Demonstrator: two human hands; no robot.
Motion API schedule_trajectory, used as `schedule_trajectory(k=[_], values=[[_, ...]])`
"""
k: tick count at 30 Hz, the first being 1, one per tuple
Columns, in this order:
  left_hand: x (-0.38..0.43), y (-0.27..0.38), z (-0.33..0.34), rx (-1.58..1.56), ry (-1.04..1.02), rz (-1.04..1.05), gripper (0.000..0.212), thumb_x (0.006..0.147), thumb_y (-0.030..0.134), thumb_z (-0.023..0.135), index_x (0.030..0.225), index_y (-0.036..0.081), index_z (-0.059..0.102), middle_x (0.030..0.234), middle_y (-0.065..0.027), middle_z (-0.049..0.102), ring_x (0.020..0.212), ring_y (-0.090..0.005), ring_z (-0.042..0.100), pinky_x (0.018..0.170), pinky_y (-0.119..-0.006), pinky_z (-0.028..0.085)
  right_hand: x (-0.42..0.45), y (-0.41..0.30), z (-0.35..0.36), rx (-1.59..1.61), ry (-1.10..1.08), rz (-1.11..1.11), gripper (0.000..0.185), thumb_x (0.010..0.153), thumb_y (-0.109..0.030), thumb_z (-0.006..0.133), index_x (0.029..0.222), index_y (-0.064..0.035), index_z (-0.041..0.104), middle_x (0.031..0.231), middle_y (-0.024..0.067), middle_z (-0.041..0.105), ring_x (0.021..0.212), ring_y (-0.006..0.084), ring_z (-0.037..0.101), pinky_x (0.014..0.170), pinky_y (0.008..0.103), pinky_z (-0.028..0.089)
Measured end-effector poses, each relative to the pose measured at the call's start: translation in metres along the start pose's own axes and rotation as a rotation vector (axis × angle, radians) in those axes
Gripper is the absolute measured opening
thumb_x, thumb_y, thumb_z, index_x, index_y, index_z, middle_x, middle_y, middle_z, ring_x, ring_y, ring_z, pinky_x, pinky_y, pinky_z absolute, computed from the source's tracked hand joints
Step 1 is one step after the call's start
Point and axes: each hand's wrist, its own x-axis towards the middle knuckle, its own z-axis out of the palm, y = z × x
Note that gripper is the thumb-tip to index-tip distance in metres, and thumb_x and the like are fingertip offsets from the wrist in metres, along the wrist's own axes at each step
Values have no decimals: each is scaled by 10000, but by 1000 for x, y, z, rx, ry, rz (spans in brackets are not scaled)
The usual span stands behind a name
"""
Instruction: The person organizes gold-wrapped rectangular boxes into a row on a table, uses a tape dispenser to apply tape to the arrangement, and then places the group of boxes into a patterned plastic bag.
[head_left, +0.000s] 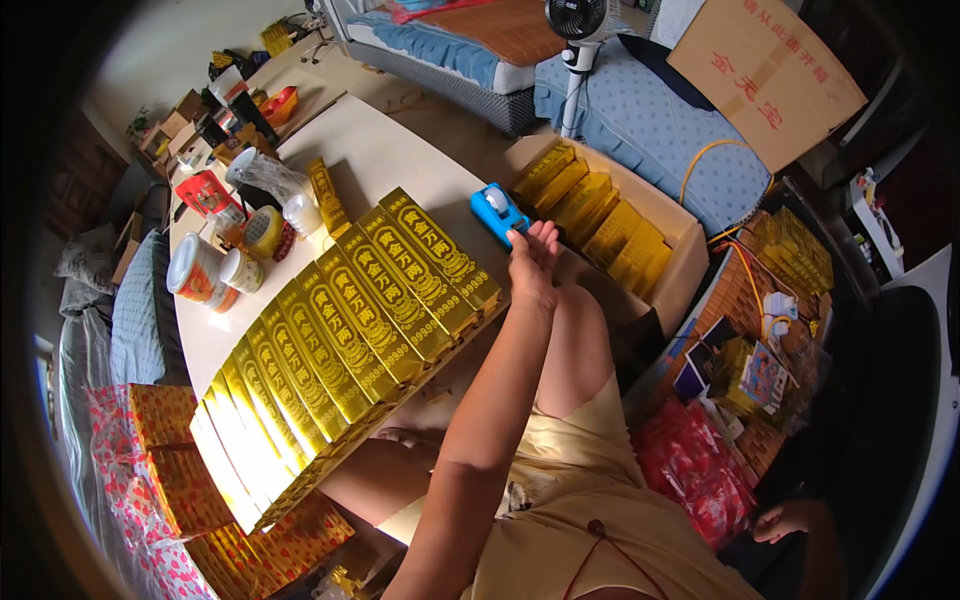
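Observation:
My left hand (534, 251) is palm up at the near end of a blue tape dispenser (499, 212), its thumb touching or almost touching it and its fingers apart. The dispenser, with a clear tape roll, is at the table's edge. Beside it, a slanting row of gold foil boxes (352, 322) with printed characters runs along the table edge; sunlight glares on the near-left ones. One more gold box (328, 196) is behind the row. My right hand (784, 521) is low at the right, in shadow, fingers curled; whether it holds anything is unclear.
An open cardboard carton (679, 277) of gold packs stands right of the table (420, 150). Jars (196, 266), a yellowish tape roll (264, 231) and a red pouch (208, 196) stand at the table's left. A fan (579, 56), a woven surface (724, 300) and red plastic bags (694, 465) are around.

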Motion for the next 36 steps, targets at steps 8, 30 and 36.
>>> schedule_trajectory(k=[8, 30, 36], values=[[2, 0, -6, -9, -15, 10, 605, 989, 539, 340, 1226, 25, 553, 1217, -95, 625, 1107, -191, 598, 968, -300, 453, 14, 34, 3, 173, -125, 6, 271, 906, -248, 663, 1105, -65, 645, 1057, 10, 652, 1041, 134, 589, 956, 319, 488], [2, -4, -8, -107, 1, 39, 579, 942, 525, 500, 1208, 13, 546, 1183, -127, 620, 1103, -220, 597, 936, -297, 478, 19, 94, -22, -68, -190, 306, 330, 868, -414, 685, 1078, -165, 635, 946, -94, 605, 843, 23, 532, 913, 241, 468], [5, -15, 0, -128, 130, 186, 222, 893, 244, 676, 988, 58, 599, 958, -78, 672, 902, -190, 662, 832, -275, 526, 45, 75, -7, -44, -173, 307, 409, 811, -468, 730, 1071, -167, 638, 969, -93, 603, 906, 42, 531, 873, 219, 465]])
